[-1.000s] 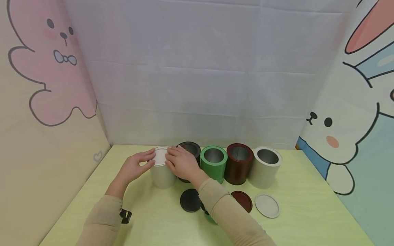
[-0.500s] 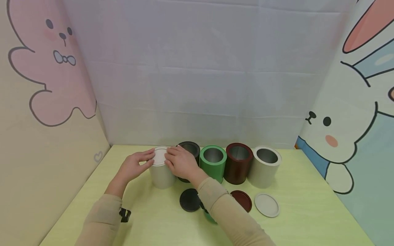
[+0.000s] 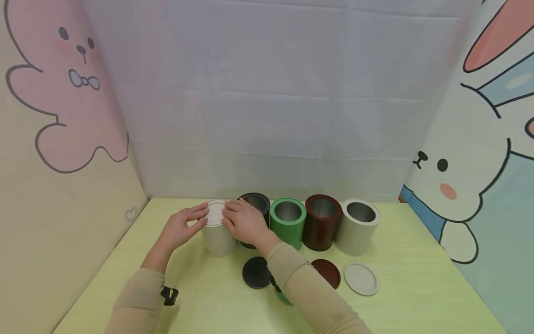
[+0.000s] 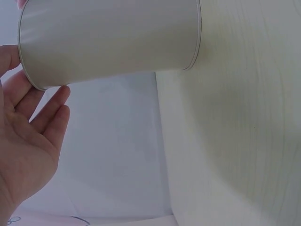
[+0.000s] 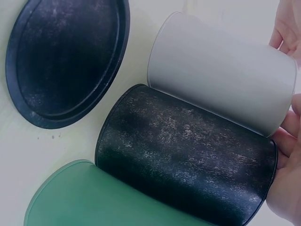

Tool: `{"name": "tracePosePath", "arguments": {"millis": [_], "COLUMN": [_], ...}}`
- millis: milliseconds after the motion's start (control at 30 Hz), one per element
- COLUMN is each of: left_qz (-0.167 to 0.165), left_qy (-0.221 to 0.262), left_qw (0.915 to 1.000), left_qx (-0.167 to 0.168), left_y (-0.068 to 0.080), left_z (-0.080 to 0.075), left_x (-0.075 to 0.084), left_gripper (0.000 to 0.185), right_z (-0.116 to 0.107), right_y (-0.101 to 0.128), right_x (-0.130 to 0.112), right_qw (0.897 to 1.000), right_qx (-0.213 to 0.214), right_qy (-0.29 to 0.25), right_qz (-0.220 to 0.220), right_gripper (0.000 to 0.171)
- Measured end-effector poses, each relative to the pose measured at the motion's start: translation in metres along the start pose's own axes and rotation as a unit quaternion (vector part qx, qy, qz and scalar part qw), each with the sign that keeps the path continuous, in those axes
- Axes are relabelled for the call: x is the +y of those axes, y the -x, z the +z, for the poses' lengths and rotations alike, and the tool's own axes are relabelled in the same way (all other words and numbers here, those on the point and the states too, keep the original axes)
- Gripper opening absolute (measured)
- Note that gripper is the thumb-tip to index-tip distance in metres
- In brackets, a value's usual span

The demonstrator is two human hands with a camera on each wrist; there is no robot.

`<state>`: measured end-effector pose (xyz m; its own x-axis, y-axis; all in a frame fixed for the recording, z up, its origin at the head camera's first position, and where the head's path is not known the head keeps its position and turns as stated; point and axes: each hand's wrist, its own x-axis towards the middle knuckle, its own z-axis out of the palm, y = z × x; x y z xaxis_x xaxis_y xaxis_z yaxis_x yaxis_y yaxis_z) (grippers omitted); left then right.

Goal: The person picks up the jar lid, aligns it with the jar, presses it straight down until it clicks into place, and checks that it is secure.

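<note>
While both hands meet over the white can at the left end of the row, the left hand rests its fingertips on the rim of the white lid seated on that can; its fingers look nearly straight and slightly spread, touching rather than curling round. From the other side the right hand lies across the lid's edge with fingers bent over it, though whether they pinch or only press I cannot tell. In the left wrist view the palm is open beside the can wall. The can stands upright on the yellow-green table, touching the black can to its right. Next in line stand the green can, the brown can and the grey can, all open-topped. Before them lie a black lid, a brown lid and a grey lid, flat on the table.
</note>
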<state>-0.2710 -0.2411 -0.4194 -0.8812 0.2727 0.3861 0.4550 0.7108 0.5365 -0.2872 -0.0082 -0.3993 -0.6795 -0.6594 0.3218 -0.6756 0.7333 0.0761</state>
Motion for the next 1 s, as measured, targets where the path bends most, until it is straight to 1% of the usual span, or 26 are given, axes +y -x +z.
{"name": "tracePosePath", "arguments": {"millis": [167, 333, 500, 633, 733, 867, 933, 1000], "left_qz": [-0.002, -0.008, -0.010, 0.003, 0.020, 0.033, 0.032, 0.024], "left_qy": [0.011, 0.019, 0.026, 0.025, 0.024, 0.024, 0.029, 0.037], "left_qw": [0.9999, 0.9998, 0.9996, 0.9995, 0.9991, 0.9986, 0.9987, 0.9988], "left_qx": [-0.002, -0.002, 0.007, 0.019, 0.029, 0.032, 0.029, 0.023], "left_y": [0.000, 0.000, 0.001, 0.001, 0.000, -0.002, -0.003, -0.004], "left_z": [-0.001, -0.001, -0.001, -0.002, -0.002, -0.002, -0.002, -0.002], "left_x": [-0.002, -0.002, -0.001, 0.000, 0.000, -0.001, -0.001, -0.001], "left_gripper": [0.041, 0.042, 0.041, 0.040, 0.041, 0.042, 0.043, 0.044], "right_z": [-0.004, -0.005, -0.005, -0.005, -0.007, -0.008, -0.008, -0.007], "right_y": [-0.002, -0.004, -0.006, -0.009, -0.009, -0.010, -0.011, -0.011], "right_x": [0.000, -0.001, -0.001, -0.001, -0.001, -0.002, -0.003, -0.004], "right_qw": [1.000, 0.999, 0.998, 0.995, 0.993, 0.991, 0.991, 0.992], "right_qx": [-0.001, -0.008, -0.006, -0.007, -0.006, -0.005, -0.004, -0.002], "right_qy": [-0.011, -0.032, -0.061, -0.086, -0.103, -0.112, -0.108, -0.100], "right_qz": [0.004, 0.019, 0.034, 0.043, 0.052, 0.067, 0.074, 0.081], "right_gripper": [0.039, 0.039, 0.038, 0.038, 0.038, 0.038, 0.039, 0.039]}}
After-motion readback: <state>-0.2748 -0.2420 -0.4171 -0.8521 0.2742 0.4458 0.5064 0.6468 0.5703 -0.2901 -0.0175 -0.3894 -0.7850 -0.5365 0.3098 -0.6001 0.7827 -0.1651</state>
